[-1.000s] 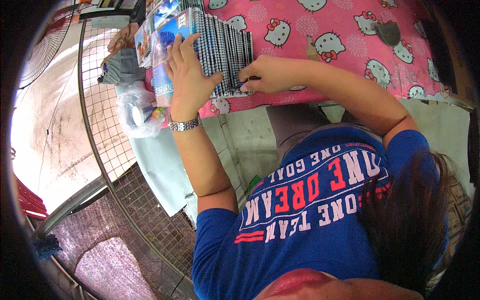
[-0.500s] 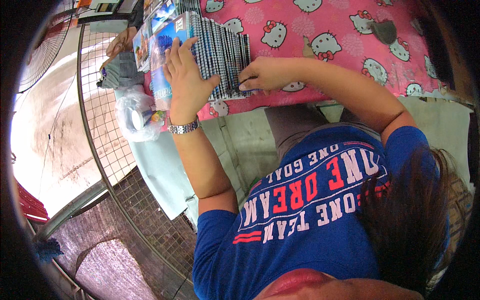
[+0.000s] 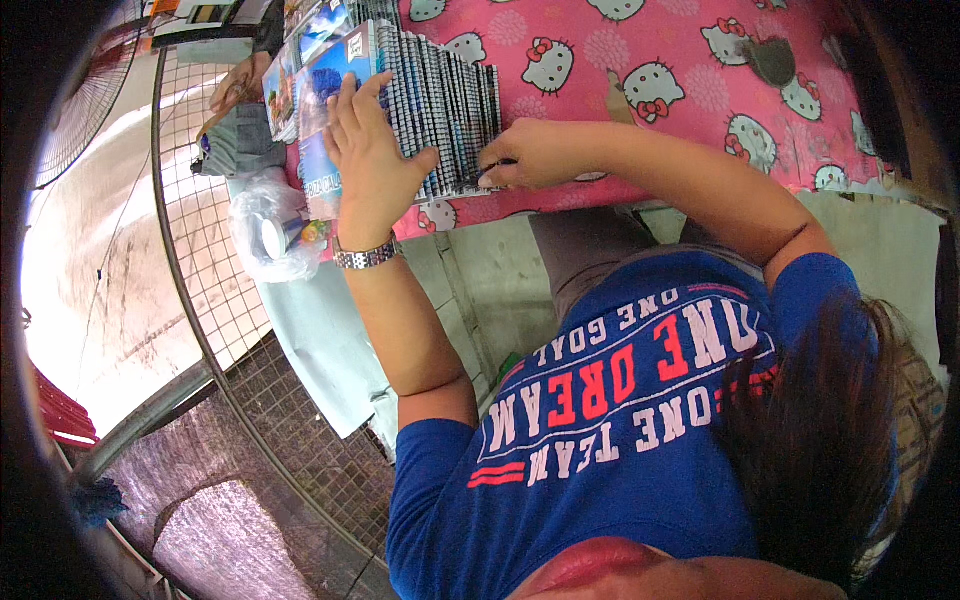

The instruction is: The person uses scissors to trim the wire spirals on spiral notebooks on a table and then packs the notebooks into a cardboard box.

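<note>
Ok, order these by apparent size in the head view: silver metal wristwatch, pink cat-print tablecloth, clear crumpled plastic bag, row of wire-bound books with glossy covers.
Largest to smallest:
1. Pink tablecloth, partly covered
2. Row of wire-bound books, partly hidden by the left hand
3. Clear plastic bag
4. Silver wristwatch

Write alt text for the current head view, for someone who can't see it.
Left hand spread on the cover of a row of spiral-bound notebooks, right hand at the row's near right end, its grip unclear. The row sits on a pink, cat-patterned cloth; a clear plastic bag is by the cloth's left edge.
</note>
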